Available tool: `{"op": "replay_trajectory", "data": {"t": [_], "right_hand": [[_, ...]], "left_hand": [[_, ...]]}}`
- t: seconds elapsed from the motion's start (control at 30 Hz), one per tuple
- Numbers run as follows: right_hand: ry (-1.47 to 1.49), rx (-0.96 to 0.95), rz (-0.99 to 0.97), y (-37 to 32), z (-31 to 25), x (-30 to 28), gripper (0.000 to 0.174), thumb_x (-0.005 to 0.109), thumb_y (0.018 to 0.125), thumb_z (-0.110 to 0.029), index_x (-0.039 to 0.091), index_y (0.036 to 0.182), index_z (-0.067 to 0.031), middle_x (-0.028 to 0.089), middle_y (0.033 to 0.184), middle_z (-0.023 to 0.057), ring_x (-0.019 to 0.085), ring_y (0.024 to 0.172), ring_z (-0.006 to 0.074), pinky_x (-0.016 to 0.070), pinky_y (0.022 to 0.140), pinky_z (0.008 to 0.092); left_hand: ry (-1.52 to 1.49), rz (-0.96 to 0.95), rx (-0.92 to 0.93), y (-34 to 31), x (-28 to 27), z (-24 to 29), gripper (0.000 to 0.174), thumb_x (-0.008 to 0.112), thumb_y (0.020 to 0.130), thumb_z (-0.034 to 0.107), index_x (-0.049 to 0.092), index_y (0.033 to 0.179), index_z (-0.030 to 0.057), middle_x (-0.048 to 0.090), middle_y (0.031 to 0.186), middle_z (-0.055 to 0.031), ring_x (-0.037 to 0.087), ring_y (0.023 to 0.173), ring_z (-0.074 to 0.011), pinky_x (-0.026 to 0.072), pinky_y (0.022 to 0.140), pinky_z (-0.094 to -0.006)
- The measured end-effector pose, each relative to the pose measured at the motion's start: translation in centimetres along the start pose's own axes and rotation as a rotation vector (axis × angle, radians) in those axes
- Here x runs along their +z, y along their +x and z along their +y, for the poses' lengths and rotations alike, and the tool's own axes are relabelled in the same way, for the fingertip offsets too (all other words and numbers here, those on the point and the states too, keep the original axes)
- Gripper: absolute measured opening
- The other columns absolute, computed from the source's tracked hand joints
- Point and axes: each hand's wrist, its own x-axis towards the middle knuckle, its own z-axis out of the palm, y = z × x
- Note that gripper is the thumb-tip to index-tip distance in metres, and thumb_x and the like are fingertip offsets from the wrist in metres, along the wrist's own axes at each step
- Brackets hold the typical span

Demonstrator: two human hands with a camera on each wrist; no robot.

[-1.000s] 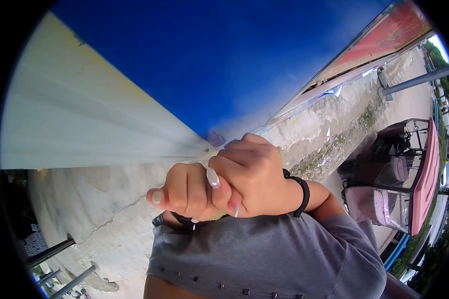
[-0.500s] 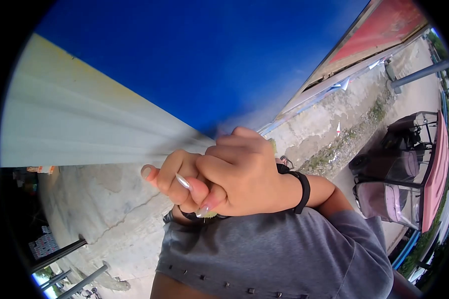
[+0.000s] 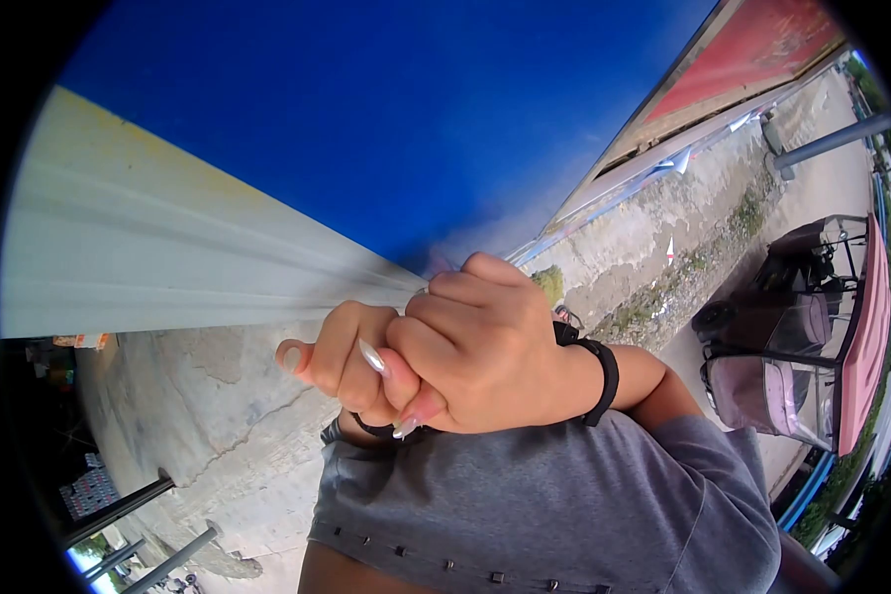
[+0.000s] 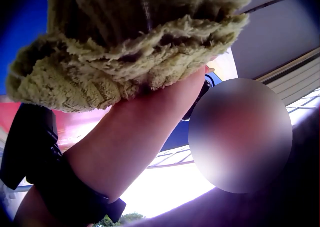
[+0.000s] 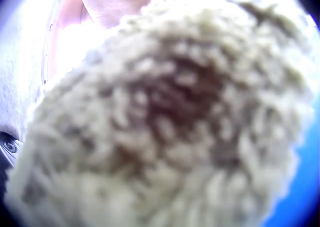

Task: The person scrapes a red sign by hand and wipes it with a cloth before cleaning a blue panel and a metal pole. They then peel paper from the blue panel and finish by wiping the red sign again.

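Observation:
Both hands grip a pale green, fluffy cloth (image 3: 547,284) between them, in front of the chest. My right hand (image 3: 495,346) is a fist with its knuckles up, pressed against the left one. The left hand (image 3: 351,361) is curled too, its thumb sticking out to the left. In the head view the fists hide most of the cloth, and a bunched end shows beyond the right wrist. Thick, folded cloth (image 4: 100,82) hangs across the left wrist view, in front of a forearm (image 4: 140,127) with a black strap. Blurred cloth pile (image 5: 200,137) fills most of the right wrist view.
A blue panel (image 3: 337,129) spreads ahead, with a white ridged surface (image 3: 148,238) to its left. A red panel (image 3: 747,59) lies at upper right. Cracked concrete (image 3: 208,406) runs below. A pink-roofed three-wheeler (image 3: 856,337) is parked at right, near a grey post (image 3: 837,141).
The fists have twisted against each other and the left thumb has swung upward. More of the cloth's end shows past the right wrist. The head view has shifted slightly.

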Motion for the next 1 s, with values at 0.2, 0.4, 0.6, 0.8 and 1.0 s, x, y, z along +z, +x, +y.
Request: {"op": "replay_trajectory", "data": {"t": [0.2,0.4,0.6,0.8,1.0], "right_hand": [[0.167,0.014,-0.083,0.2,1.5,-0.2,0.023,0.064,0.07,-0.027,0.05,0.064,-0.0098,0.047,0.056,0.0002,0.045,0.049,0.0174,0.0303,0.048,0.0296],[0.328,-0.055,0.088,0.0,2.9,0.8,0.039,0.068,0.07,-0.045,0.062,0.081,-0.0082,0.049,0.067,0.003,0.046,0.054,0.0167,0.0326,0.049,0.0294],[0.592,-0.077,0.096,-0.3,2.8,0.2,0.035,0.076,0.069,-0.033,0.07,0.096,-0.0112,0.04,0.073,0.0001,0.042,0.06,0.0133,0.033,0.053,0.0232],[0.541,-0.023,0.16,-0.9,2.2,-0.5,0.029,0.079,0.066,-0.023,0.072,0.091,-0.0128,0.04,0.074,-0.0005,0.042,0.063,0.012,0.0334,0.054,0.0223],[0.351,-0.104,0.217,-1.1,2.2,-1.1,0.03,0.079,0.065,-0.018,0.071,0.093,-0.0122,0.042,0.073,0.0,0.046,0.058,0.0126,0.0366,0.05,0.0243]], "left_hand": [[1.12,-0.182,0.464,1.1,0.1,-0.2,0.025,0.038,0.09,0.025,0.043,0.069,0.0124,0.044,0.06,0.0013,0.045,0.057,-0.0124,0.0344,0.077,-0.0376],[2.58,-0.494,1.046,3.8,0.4,-0.3,0.04,0.042,0.085,0.027,0.027,0.05,0.0154,0.031,0.045,0.0026,0.034,0.036,-0.0119,0.0368,0.061,-0.0298],[2.391,-0.418,1.081,3.7,0.6,0.8,0.04,0.044,0.085,0.029,0.023,0.054,0.0165,0.023,0.045,0.0043,0.03,0.038,-0.0092,0.0342,0.045,-0.0241],[2.388,-0.303,1.451,2.0,-0.5,0.7,0.036,0.046,0.086,0.031,0.028,0.058,0.016,0.027,0.047,0.0057,0.028,0.038,-0.0083,0.0307,0.04,-0.0241],[2.363,-0.266,1.553,3.0,-0.4,0.7,0.037,0.044,0.086,0.031,0.029,0.056,0.0153,0.029,0.046,0.0048,0.029,0.036,-0.0089,0.0335,0.042,-0.0263]]}}
